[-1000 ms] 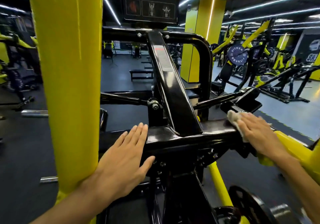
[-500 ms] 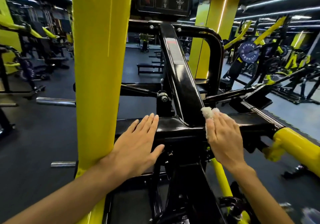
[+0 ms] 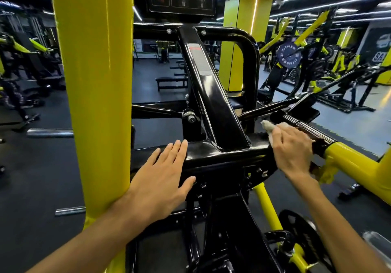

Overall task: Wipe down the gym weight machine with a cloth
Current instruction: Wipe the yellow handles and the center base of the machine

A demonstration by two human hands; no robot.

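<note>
Two bare hands are working at one glossy black steel crossbar (image 3: 211,156) of a yellow-and-black pull-down weight machine. The left hand (image 3: 163,179) is lying flat on the bar's left half, fingers straight and together, holding nothing. The right hand (image 3: 292,148) is pressing one small, crumpled off-white cloth (image 3: 269,125) onto the bar's right end, fingers curling over it, beside the sloping black central beam (image 3: 213,95). The bar's long axis is running left to right, so the unwiped stretch appears to be lying leftward from the cloth toward the flat hand, and rightward toward the yellow painted lever arm (image 3: 355,165). The right hand is the nearer to both. One thick yellow upright post (image 3: 93,82) is standing just left of the left wrist.
</note>
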